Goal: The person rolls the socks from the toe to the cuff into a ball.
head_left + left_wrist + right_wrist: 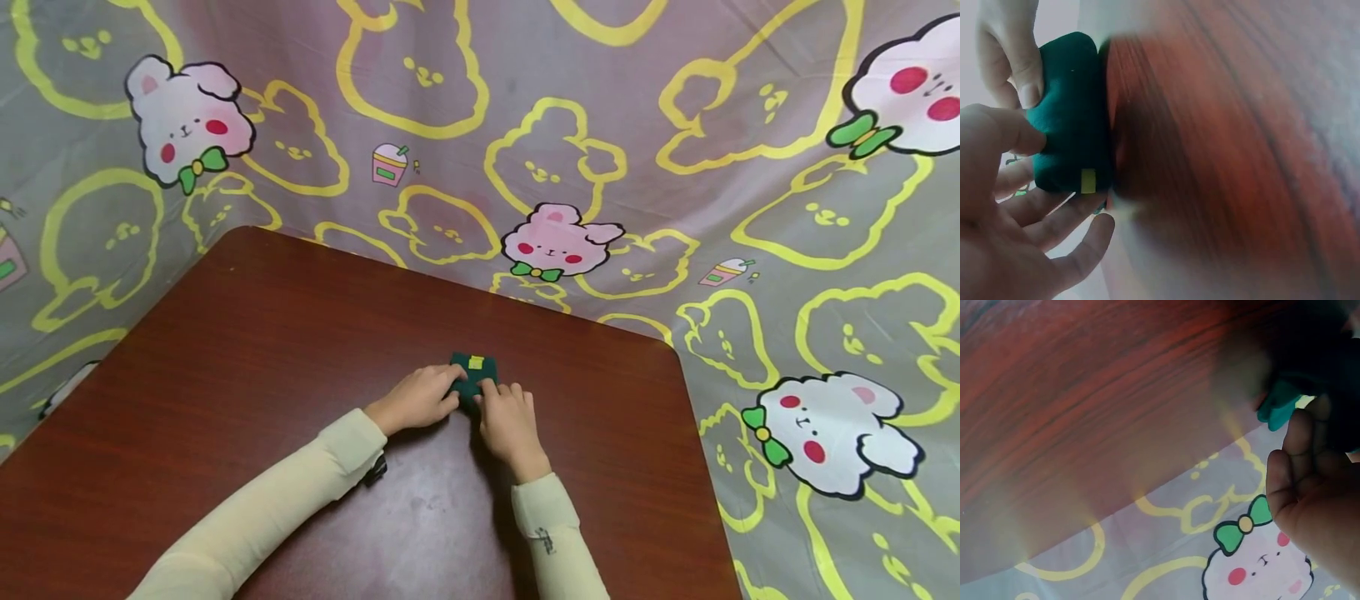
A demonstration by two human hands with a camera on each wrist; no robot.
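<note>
A dark green, soft-looking folded piece of cloth (467, 388) with a small yellow tag (476, 362) lies on the brown table, between both hands. My left hand (422, 397) pinches its left side; in the left wrist view the thumb lies on the green cloth (1072, 112) and the other fingers reach under it near the yellow tag (1088, 181). At the near right edge, my right hand (512, 423) grips it with thumb and fingers. The right wrist view has the right hand (1313, 475) beside a green end (1280, 406), most of the cloth there being dark or hidden.
The brown wooden table (300, 333) has rounded far corners. A grey curtain (442, 167) with yellow outlines and cartoon animals hangs right behind its far and side edges. Something small and black (375, 469) sits at the left cuff.
</note>
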